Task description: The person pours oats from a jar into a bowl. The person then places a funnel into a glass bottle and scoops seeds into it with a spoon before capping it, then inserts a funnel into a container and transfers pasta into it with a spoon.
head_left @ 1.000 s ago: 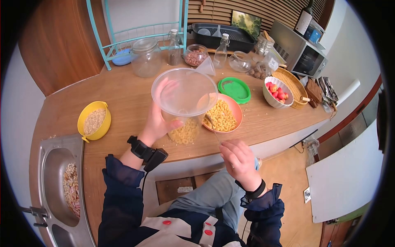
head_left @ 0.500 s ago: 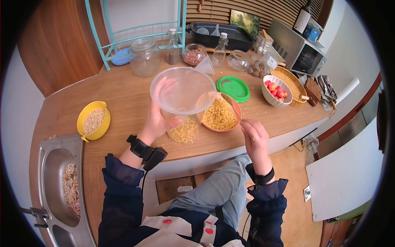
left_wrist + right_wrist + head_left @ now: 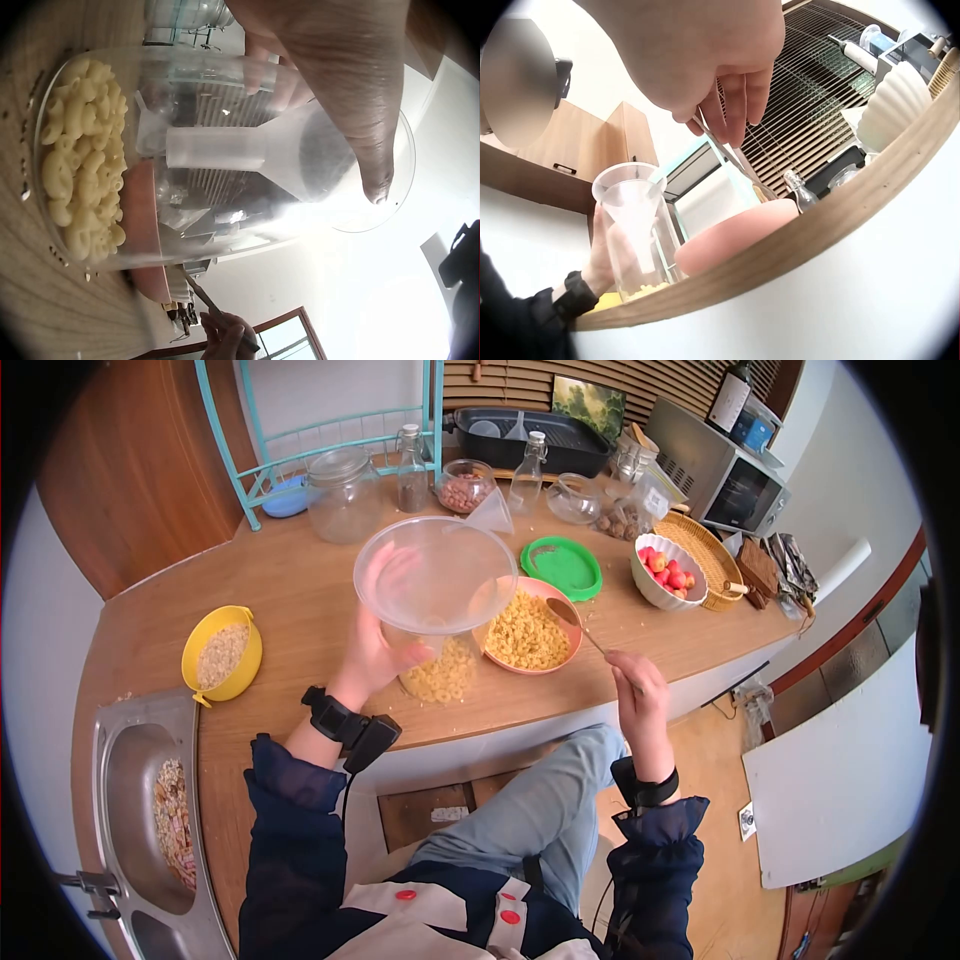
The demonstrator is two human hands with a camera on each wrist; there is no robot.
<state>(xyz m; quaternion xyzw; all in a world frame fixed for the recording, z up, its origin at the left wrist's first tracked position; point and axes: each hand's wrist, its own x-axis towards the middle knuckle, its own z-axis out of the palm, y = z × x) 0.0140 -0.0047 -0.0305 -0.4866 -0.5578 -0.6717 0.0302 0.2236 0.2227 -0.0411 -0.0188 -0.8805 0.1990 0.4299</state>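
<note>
My left hand holds a clear jar upright on the counter. Curved macaroni covers its bottom. A translucent funnel sits in the jar's mouth, its spout hanging inside and my thumb at its rim. Right beside the jar stands a pink bowl of macaroni. Between thumb and fingers, my right hand pinches the handle of a metal spoon. The spoon's head is over the right part of the pink bowl.
A yellow bowl of oat-like flakes stands left, near the sink. Behind the pink bowl lie a green lid and a small funnel. A white bowl of red fruit is to the right. Glass bottles and jars line the back.
My right hand has moved right and slightly up, carrying the spoon from the pink bowl's left side to its right side. The left hand keeps its hold on the jar.
</note>
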